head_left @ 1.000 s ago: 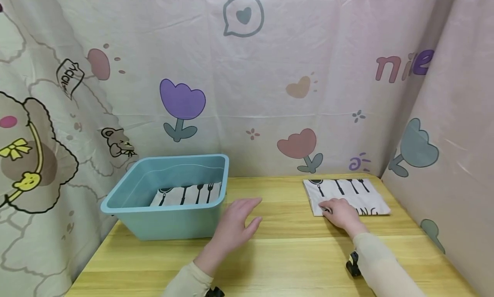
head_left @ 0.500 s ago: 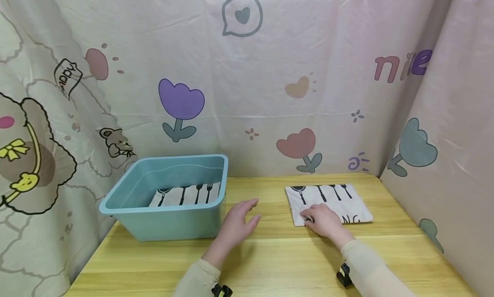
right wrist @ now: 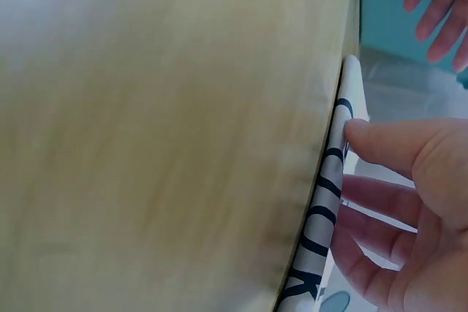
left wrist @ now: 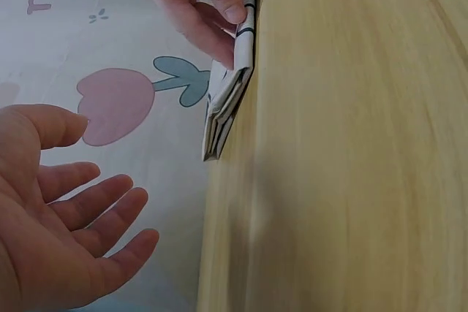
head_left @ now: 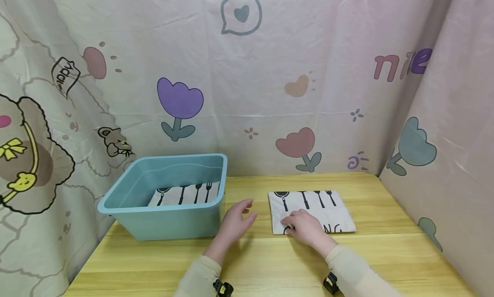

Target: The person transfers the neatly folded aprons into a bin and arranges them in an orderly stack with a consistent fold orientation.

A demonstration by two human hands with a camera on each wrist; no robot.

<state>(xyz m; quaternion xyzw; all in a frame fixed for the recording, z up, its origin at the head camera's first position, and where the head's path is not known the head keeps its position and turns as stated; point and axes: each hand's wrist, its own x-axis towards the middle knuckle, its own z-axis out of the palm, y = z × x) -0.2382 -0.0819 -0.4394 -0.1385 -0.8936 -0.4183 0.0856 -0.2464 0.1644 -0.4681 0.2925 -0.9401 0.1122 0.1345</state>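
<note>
A folded white cloth (head_left: 313, 205) with black kitchen-utensil prints and lettering lies flat on the table, right of centre. My right hand (head_left: 305, 228) rests on its near left part. In the right wrist view, the thumb and fingers of the right hand (right wrist: 431, 217) touch the cloth (right wrist: 314, 231) near its lettered edge, spaced apart. My left hand (head_left: 235, 222) hovers between the basin and the cloth, holding nothing. In the left wrist view, the fingers of the left hand (left wrist: 66, 224) are spread and loosely bent, apart from the layered cloth edge (left wrist: 227, 111).
A blue-green plastic basin (head_left: 170, 224) stands on the left of the wooden table (head_left: 278, 262). Inside it lies another white cloth (head_left: 190, 195) with the same utensil print. Printed curtains (head_left: 247, 91) hang behind the table and at both sides.
My right hand has slid the folded cloth left and nearer across the table. My left hand has shifted only slightly, its fingers now more bent. The basin stays in place.
</note>
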